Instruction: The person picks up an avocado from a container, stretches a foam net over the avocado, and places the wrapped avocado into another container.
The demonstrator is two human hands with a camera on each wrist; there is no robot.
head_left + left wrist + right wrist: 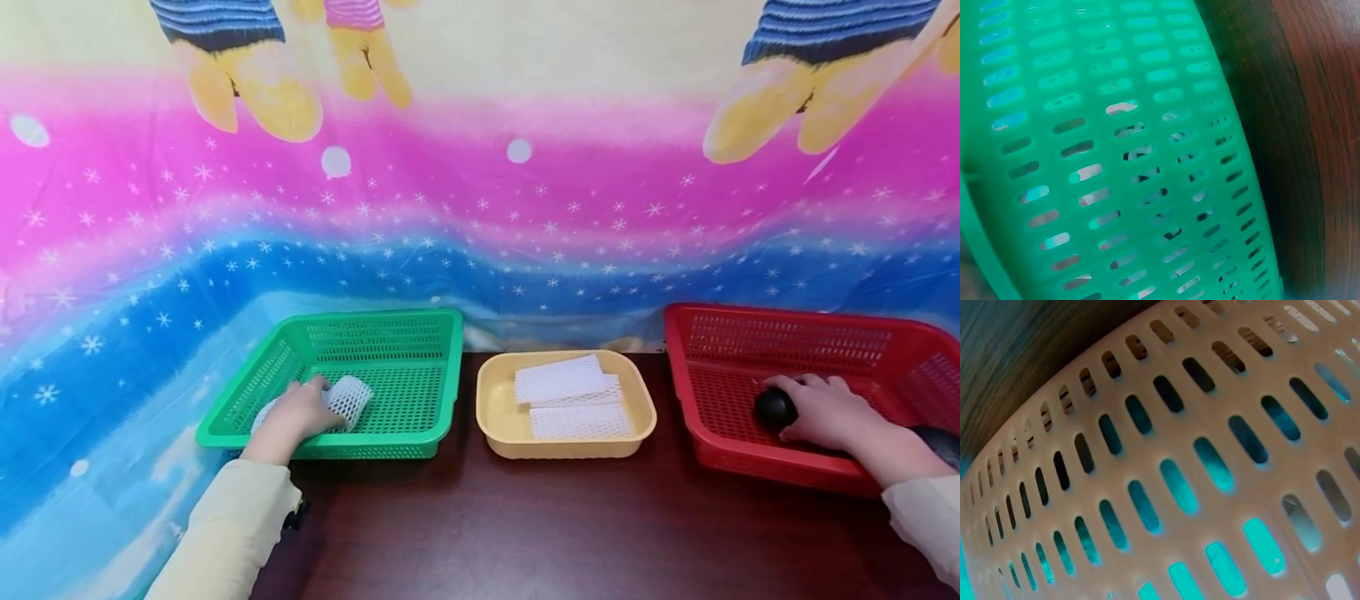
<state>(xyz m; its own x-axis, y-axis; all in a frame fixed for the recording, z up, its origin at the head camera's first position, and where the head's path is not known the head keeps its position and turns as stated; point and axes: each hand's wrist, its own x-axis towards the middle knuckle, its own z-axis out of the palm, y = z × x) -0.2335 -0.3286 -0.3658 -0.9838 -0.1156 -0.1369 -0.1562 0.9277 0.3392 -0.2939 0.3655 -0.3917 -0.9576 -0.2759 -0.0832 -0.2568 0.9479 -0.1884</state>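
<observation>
In the head view, my left hand (298, 410) reaches over the near rim of the green basket (408, 433). Its fingers and thumb curl about a white foam net sleeve (349, 398), which shows on both sides of the hand. On the right, inside the red basket (738, 460), my right hand (828, 410) grips a smooth, black, rounded object (776, 409) between thumb and fingers. Both wrist views show only slotted basket walls, the green wall (1104, 175) and a reddish-brown one (1147, 444), which hide the hands there.
Between the baskets stands a shallow yellow tray (491, 421) with several flat white foam net sleeves (558, 382) in it. A dark rounded shape (937, 443) shows beside my right wrist. All stand on a dark wooden table (525, 525) against a colourful printed cloth (465, 167).
</observation>
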